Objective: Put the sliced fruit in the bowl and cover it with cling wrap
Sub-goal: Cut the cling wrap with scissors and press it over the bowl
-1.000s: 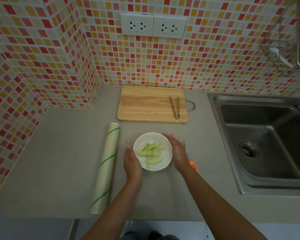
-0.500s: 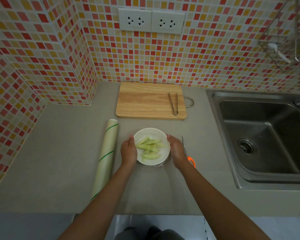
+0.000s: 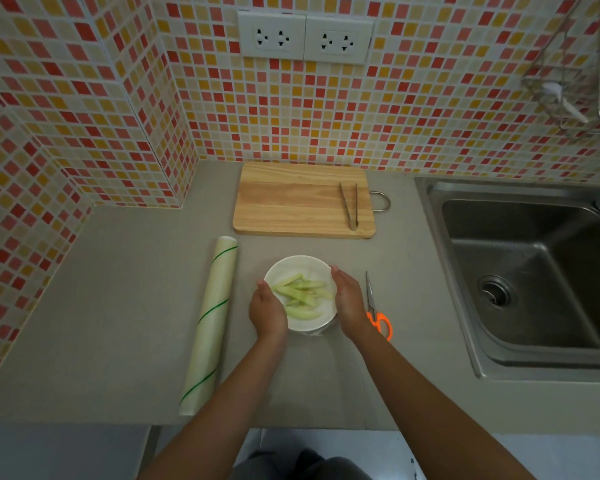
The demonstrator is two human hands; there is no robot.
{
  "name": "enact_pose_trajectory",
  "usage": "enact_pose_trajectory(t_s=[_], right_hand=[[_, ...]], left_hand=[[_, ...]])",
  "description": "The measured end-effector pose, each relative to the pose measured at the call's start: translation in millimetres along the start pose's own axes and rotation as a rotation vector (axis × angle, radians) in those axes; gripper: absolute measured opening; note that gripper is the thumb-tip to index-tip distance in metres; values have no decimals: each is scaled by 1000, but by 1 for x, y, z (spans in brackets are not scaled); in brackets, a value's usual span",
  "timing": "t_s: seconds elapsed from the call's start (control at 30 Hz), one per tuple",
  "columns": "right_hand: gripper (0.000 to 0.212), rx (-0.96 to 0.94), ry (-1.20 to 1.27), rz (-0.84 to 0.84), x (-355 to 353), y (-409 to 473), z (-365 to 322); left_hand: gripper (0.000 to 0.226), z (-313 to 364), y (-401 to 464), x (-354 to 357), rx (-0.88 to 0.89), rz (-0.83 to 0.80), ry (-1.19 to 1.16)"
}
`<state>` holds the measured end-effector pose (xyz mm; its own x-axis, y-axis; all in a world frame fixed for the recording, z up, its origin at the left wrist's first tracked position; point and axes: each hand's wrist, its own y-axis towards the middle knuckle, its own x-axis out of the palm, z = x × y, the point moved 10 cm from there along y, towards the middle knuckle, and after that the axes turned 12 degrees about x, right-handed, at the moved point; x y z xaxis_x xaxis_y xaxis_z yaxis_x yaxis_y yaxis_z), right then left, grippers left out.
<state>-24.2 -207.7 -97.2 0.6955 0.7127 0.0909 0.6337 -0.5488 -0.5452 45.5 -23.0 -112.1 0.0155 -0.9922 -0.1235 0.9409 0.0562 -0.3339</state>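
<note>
A white bowl (image 3: 297, 266) stands on the grey counter and holds several pale green fruit slices (image 3: 300, 293). A clear film seems to lie over it, with a crumpled bit showing under its near edge. My left hand (image 3: 267, 311) cups the bowl's left side and my right hand (image 3: 349, 299) cups its right side, both pressed against the rim. The cling wrap roll (image 3: 210, 323), pale with green stripes, lies lengthwise to the left of the bowl.
Scissors with orange handles (image 3: 378, 313) lie just right of my right hand. A wooden cutting board (image 3: 298, 202) with metal tongs (image 3: 350, 206) sits behind the bowl. A steel sink (image 3: 534, 271) fills the right side. Tiled walls close the back and left.
Both hands stayed on the bowl's sides and slid slightly along its rim. The bowl has not visibly shifted on the counter; the camera moved a little.
</note>
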Motion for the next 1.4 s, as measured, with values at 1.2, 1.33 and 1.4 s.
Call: enact_pose_trajectory(t_s=[1.2,1.33,1.4], right_hand=[[71,120,226,-199,16,-5,11],[75,106,-35,-156,5,6,-6],[67,47,21,-24,-13,6,-16]], left_hand=[[42,17,17,28,164,-365,-86],[46,17,10,25,162,-321,-131],[46,12,7,20,153,-280,-142]])
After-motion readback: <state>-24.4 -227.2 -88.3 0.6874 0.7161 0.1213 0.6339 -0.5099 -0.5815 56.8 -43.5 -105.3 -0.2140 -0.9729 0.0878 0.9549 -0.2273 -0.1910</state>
